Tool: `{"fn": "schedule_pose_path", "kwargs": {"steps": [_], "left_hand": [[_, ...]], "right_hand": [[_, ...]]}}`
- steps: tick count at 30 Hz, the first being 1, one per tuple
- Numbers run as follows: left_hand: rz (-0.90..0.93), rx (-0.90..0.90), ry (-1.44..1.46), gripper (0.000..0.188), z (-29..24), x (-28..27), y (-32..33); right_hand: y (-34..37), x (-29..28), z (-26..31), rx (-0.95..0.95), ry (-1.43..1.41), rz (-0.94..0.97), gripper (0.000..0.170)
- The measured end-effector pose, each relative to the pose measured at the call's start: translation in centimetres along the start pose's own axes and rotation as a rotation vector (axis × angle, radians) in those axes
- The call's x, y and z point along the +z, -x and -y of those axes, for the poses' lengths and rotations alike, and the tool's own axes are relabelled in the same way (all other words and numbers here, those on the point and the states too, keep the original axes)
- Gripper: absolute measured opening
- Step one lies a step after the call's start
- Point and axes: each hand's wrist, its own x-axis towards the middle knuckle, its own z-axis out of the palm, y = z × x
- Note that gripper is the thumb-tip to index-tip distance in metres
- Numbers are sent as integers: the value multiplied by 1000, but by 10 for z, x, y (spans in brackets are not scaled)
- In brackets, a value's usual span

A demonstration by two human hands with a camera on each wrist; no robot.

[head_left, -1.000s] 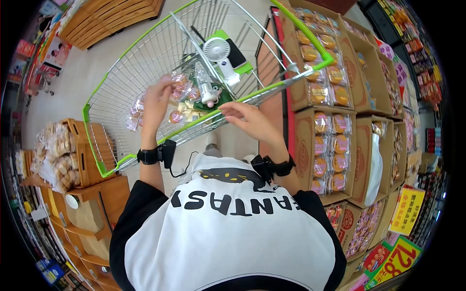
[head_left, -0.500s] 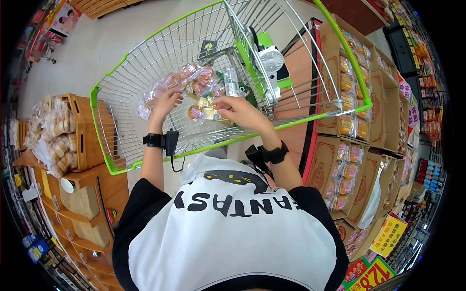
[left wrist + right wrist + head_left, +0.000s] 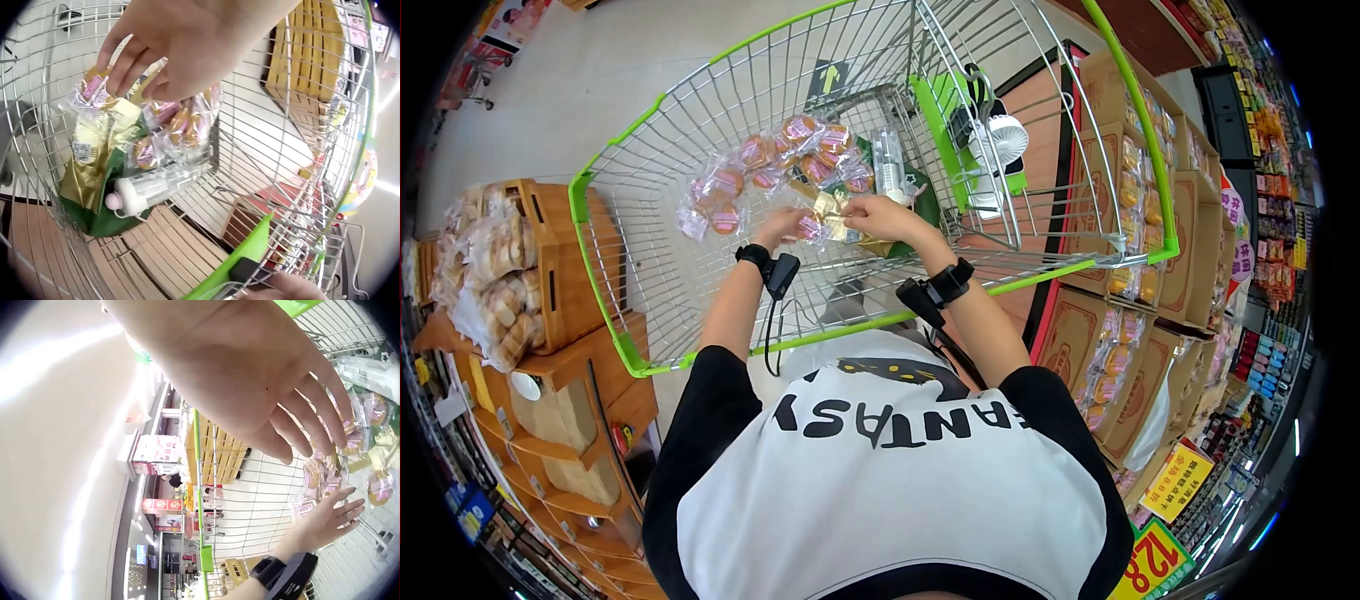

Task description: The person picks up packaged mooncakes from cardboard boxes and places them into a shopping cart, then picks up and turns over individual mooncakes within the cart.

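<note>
Inside the cart, my left hand (image 3: 780,228) (image 3: 181,44) (image 3: 319,522) reaches beside a single wrapped round cake (image 3: 812,229) (image 3: 94,89), its fingers loosely bent; contact is unclear. My right hand (image 3: 892,220) (image 3: 250,369) hovers by the gold packet (image 3: 833,208) (image 3: 89,147), fingers extended and nothing seen in them. Further in lie several more wrapped cakes (image 3: 800,130) in a curved cluster. A clear bottle with a pinkish tip (image 3: 889,165) (image 3: 131,195) rests against a dark green package (image 3: 922,198) (image 3: 100,220).
The cart's green rim (image 3: 1040,275) runs just in front of me. A white fan (image 3: 1003,140) stands at the cart's right end, near a green panel (image 3: 940,120). Cardboard boxes of cakes (image 3: 1090,350) line the right; bagged bread (image 3: 505,315) fills a wooden stand at left.
My left hand has moved from the cake cluster rightward and nearer to me, beside the single cake. My right hand has come over the gold packet. The cart has shifted right in view.
</note>
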Motion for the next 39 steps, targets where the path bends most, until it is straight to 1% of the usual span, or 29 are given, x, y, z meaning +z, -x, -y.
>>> {"fn": "schedule_pose_path", "kwargs": {"steps": [1, 3, 4, 5, 7, 8, 9, 10, 12, 14, 16, 19, 20, 22, 23, 24, 26, 27, 28, 30, 32, 34, 35, 37, 38, 39], "left_hand": [[-14, -83, 50, 38, 5, 2, -5], [-22, -101, 29, 40, 17, 4, -8], [-40, -112, 10, 42, 21, 4, -10], [-42, -139, 5, 45, 38, 3, -30], [-40, -146, 44, 46, 37, 9, -30], [-43, -152, 77, 47, 39, 11, -28], [-15, -101, 90, 51, 45, 13, -33], [-5, -106, 90, 51, 54, 15, -40], [44, -35, 159, 55, 64, 21, -51], [86, -36, 173, 56, 69, 27, -57], [129, -39, 184, 57, 63, 33, -58], [45, -178, 172, 50, 61, 47, -70], [52, -186, 168, 50, 64, 48, -74], [59, -102, 233, 49, 73, 50, -83], [73, -97, 283, 48, 78, 50, -88], [80, -105, 280, 48, 83, 50, -95], [84, -114, 397, 46, 92, 51, -108], [110, -83, 403, 41, 92, 51, -106], [114, -91, 398, 41, 91, 51, -105], [23, -182, 345, 39, 87, 52, -102], [19, -211, 378, 39, 82, 49, -97], [-42, -258, 410, 32, 65, 46, -84], [-39, -258, 407, 32, 68, 45, -89], [-44, -288, 372, 23, 71, 42, -96], [-44, -289, 372, 23, 73, 42, -99], [-64, -271, 397, 20, 65, 43, -91]], "right_hand": [[-3, 1, -4, 9, -1, 1, 30], [-4, 5, -10, 11, -93, -38, 32], [-4, 5, -10, 20, -91, -33, 32], [-3, 4, -9, 36, -97, -32, 32], [-5, 3, -10, 58, -102, -30, 33], [-5, 5, -11, 84, -157, -44, 32], [-5, 5, -13, 111, -213, -61, 32], [-6, 6, -15, 122, -216, -61, 32], [-5, 6, -18, 149, -234, -43, 32], [-5, 7, -23, 149, -230, -31, 32], [-6, 7, -27, 151, -231, -19, 33], [-5, 9, -35, 166, -332, -18, 29], [-4, 10, -36, 174, -339, -18, 29], [-3, 12, -40, 152, -402, -120, 29], [-3, 14, -43, 142, -435, -136, 28], [-2, 12, -43, 152, -442, -137, 28], [-2, 7, -41, 163, -337, -73, 28], [-2, 7, -41, 161, -353, -87, 29], [-3, 8, -41, 167, -360, -88, 29], [-5, 7, -41, 177, -394, -86, 28], [-4, 5, -37, 181, -393, -93, 28], [-2, 3, -32, 202, -400, -94, 27], [-2, 3, -33, 205, -401, -97, 27], [-1, 3, -33, 250, -494, -81, 27], [-1, 3, -33, 251, -495, -80, 27], [-1, 3, -32, 247, -507, -95, 27]]}}
